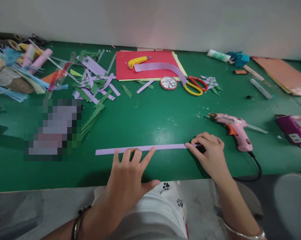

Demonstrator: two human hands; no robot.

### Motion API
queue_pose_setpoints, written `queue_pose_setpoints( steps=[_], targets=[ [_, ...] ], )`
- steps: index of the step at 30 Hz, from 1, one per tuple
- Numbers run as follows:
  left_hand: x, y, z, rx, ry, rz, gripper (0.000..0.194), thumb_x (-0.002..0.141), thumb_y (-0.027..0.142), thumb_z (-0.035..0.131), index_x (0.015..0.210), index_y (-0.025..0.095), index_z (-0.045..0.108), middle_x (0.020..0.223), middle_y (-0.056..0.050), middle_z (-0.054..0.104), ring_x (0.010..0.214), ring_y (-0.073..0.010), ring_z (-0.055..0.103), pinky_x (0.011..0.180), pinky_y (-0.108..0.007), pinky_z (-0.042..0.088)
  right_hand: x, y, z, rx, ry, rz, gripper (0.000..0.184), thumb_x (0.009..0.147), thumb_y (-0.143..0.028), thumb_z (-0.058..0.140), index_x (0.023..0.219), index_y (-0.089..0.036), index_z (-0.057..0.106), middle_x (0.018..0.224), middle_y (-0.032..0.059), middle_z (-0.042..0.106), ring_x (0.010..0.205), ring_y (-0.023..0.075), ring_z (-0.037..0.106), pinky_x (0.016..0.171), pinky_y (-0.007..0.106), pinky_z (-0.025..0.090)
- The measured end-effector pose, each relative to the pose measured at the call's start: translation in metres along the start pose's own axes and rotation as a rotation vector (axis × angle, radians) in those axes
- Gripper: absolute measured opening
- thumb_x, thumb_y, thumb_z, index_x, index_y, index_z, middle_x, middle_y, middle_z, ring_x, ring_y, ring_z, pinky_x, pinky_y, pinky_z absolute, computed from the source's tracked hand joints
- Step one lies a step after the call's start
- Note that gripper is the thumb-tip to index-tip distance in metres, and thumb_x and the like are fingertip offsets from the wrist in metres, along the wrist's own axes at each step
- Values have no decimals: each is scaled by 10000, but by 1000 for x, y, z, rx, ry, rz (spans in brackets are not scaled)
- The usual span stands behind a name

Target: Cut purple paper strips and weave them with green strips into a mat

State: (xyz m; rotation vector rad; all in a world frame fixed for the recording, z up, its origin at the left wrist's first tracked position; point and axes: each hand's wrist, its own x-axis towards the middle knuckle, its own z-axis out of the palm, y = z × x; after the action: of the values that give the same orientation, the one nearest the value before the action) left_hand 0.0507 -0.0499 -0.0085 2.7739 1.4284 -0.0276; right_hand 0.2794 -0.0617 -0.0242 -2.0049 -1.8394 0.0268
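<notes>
A long purple paper strip (170, 146) lies flat along the front of the green table. My left hand (127, 170) rests on its left half, fingers spread and fingertips touching the paper, thumb out to the side. At the strip's right end, my right hand (210, 150) pinches the paper between thumb and forefinger, with the other fingers curled; the very end is partly hidden by the hand. To the right of that hand lies a pink glue gun (237, 128) with an orange trigger and a clear glue stick in its back.
Red paper sheets (122, 66) at the back carry a yellow cutter (137, 62). Scissors (194, 87) lie by a curled purple strip (160, 67) and a round sequin box (168, 83). Purple and green scraps (95, 80) pile at left, near a blurred-out dark-edged object (56, 128). A purple power strip (293, 129) sits right.
</notes>
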Motion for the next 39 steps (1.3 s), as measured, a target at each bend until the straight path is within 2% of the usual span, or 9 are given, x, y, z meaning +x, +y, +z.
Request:
queue_pose_setpoints(
  steps=[14,19,21,24,25,29,31,35,39],
  targets=[
    [0,-1,2,-7,31,6,739,630,613,596,1265,264,449,911,-109,584,856,-300,493,744,-487,413,-3,-2,2,-70,62,101,449,818,-534,366,580,-196,542,667,6,578,719,181,533,809,395,269],
    [-5,-5,8,19,95,68,756,670,632,536,1305,247,393,919,-108,568,856,-293,486,739,-480,413,-4,3,0,-239,83,105,413,855,-450,347,596,-190,536,648,26,573,694,193,532,787,390,317],
    [-6,-6,11,34,116,80,758,686,634,513,1318,239,372,920,-108,561,861,-293,482,738,-480,410,-6,-1,-2,-357,154,114,359,864,-390,353,661,-179,563,696,56,597,717,210,540,801,402,324],
    [-7,-7,13,50,136,88,743,698,630,500,1315,236,376,926,-106,557,867,-291,478,742,-480,406,-15,-24,-4,-435,324,41,283,866,-303,361,959,-151,580,937,116,624,901,240,542,896,418,289],
    [-7,-7,13,48,141,89,730,703,627,495,1310,238,384,928,-104,558,871,-290,477,749,-481,403,-19,-36,-3,-409,316,-49,309,864,-293,358,1067,-156,547,1018,117,612,1001,241,513,932,411,267],
    [-6,-5,11,32,169,83,626,733,608,452,1228,226,492,921,-103,569,859,-277,484,765,-478,394,-34,-77,8,-296,-89,-483,530,856,-450,305,1274,-142,412,1328,81,437,1256,213,288,1039,374,135],
    [-5,-5,12,26,195,80,601,746,597,432,1202,216,517,927,-106,582,855,-278,494,778,-491,387,-38,-84,15,-289,-174,-495,638,843,-529,269,1304,-99,372,1381,76,365,1279,198,244,1058,365,75],
    [-12,-10,21,-54,245,71,642,761,597,405,1233,169,484,1024,-113,597,943,-291,501,878,-502,341,-40,-78,19,-304,-194,-424,686,836,-560,240,1326,-89,334,1403,74,318,1288,191,226,1062,402,-9],
    [-31,-37,28,-87,257,59,772,752,658,354,1233,64,460,1161,-148,553,1092,-312,445,934,-432,319,-40,-75,18,-314,-179,-423,639,856,-510,229,1339,-99,309,1408,55,309,1292,181,222,1066,406,-21]
  ],
)
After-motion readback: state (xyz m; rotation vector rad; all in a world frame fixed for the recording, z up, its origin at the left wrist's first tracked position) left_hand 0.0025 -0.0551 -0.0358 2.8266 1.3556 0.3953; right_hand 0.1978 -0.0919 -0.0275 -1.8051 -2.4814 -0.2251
